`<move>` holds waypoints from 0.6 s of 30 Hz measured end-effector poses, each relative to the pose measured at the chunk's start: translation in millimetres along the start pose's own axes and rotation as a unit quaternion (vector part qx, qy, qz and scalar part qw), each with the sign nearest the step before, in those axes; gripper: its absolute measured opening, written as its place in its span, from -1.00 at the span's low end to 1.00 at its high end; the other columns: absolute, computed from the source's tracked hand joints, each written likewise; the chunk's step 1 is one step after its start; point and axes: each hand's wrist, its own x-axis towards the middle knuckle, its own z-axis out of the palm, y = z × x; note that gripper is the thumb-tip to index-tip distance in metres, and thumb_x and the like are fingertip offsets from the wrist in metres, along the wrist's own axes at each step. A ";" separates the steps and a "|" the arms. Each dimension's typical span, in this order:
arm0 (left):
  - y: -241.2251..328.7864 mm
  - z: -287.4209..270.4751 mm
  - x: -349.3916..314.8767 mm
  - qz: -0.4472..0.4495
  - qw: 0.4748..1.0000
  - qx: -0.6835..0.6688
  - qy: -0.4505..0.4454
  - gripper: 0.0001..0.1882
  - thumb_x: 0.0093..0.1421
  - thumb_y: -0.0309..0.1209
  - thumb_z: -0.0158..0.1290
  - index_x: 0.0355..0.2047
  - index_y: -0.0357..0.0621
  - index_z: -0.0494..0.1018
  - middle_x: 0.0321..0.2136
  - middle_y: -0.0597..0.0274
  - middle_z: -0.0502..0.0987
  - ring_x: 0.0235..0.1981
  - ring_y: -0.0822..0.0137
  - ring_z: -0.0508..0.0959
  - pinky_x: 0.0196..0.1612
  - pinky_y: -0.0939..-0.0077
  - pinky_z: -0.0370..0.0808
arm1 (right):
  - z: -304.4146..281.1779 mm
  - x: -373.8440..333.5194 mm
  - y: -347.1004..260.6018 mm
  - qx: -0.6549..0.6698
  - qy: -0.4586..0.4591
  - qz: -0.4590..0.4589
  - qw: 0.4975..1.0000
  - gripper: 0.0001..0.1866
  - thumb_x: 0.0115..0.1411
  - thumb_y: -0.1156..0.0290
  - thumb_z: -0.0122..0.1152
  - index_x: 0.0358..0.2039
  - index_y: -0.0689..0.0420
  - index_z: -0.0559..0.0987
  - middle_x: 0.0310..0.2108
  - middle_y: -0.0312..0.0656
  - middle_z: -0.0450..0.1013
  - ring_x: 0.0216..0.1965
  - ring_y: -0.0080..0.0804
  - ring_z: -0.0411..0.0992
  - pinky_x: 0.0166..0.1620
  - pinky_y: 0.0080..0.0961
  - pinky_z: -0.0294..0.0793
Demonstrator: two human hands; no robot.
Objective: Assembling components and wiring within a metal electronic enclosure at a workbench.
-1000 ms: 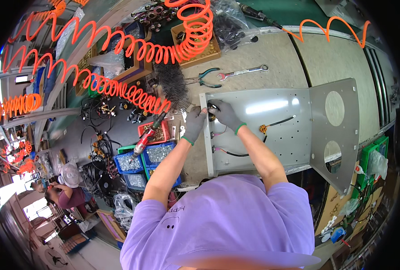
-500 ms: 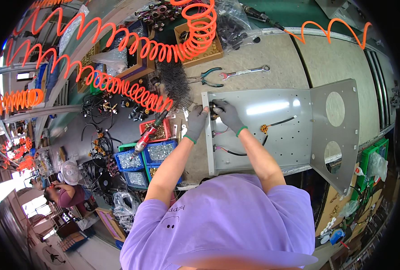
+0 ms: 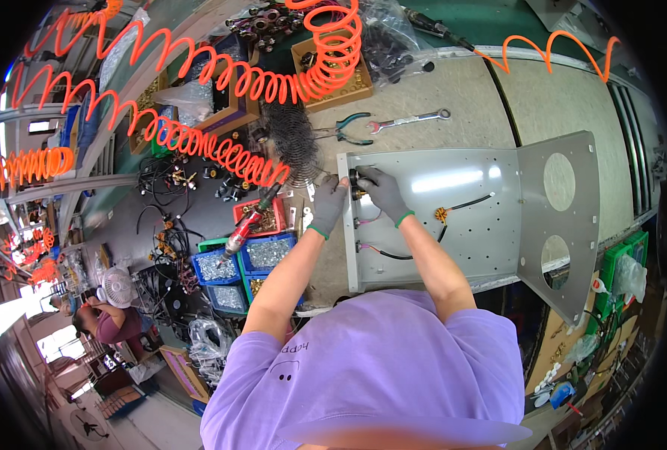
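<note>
Left grip at panel, pliers beyond

Sides are the worker's. Panel sits along the near edge of the surface, end plate at its right. Cable on the panel. Left hand outside the panel's left flange, right hand inside. Behind panel: pliers, wrench to their right. Fan guards left of pliers, fittings box behind. Bins left of panel, near edge; driver over them.
</note>
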 end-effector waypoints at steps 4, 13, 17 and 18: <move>-7.2 1.0 3.3 -0.016 1.000 -0.013 -0.012 -0.55 0.15 -0.12 -0.02 -0.47 -0.40 0.42 -0.45 -0.14 0.41 -0.40 -0.03 0.40 -0.30 0.29 0.33 | 0.4 -0.1 -1.2 -0.001 0.005 0.001 1.000 -0.64 0.05 0.37 0.11 -0.12 0.18 0.52 -0.18 0.01 0.48 -0.16 -0.13 0.47 -0.09 -0.40 0.42; -8.1 0.0 4.0 0.004 0.999 -0.037 -0.017 -0.55 0.14 -0.13 -0.01 -0.49 -0.41 0.42 -0.45 -0.16 0.40 -0.41 -0.01 0.39 -0.29 0.30 0.32 | 3.8 10.1 -8.3 -0.070 -0.021 0.072 0.995 -0.73 0.17 0.26 0.04 -0.30 0.22 0.53 -0.32 0.06 0.48 -0.27 -0.01 0.46 -0.18 -0.28 0.42; -0.5 -4.5 3.3 -0.006 1.000 -0.009 -0.027 -0.54 0.14 -0.13 -0.01 -0.49 -0.42 0.41 -0.44 -0.18 0.40 -0.40 -0.01 0.40 -0.29 0.28 0.31 | 8.8 11.1 -15.4 -0.008 0.042 0.111 0.993 -0.71 0.17 0.24 0.04 -0.32 0.22 0.53 -0.34 0.08 0.47 -0.28 0.02 0.44 -0.19 -0.27 0.42; -3.7 -3.2 3.1 -0.006 1.000 -0.009 -0.025 -0.54 0.14 -0.13 -0.01 -0.49 -0.42 0.41 -0.44 -0.18 0.40 -0.40 -0.01 0.40 -0.29 0.28 0.31 | 9.3 13.3 -14.0 -0.044 0.032 0.112 0.992 -0.71 0.17 0.23 0.04 -0.31 0.22 0.52 -0.35 0.08 0.47 -0.28 0.04 0.44 -0.20 -0.26 0.41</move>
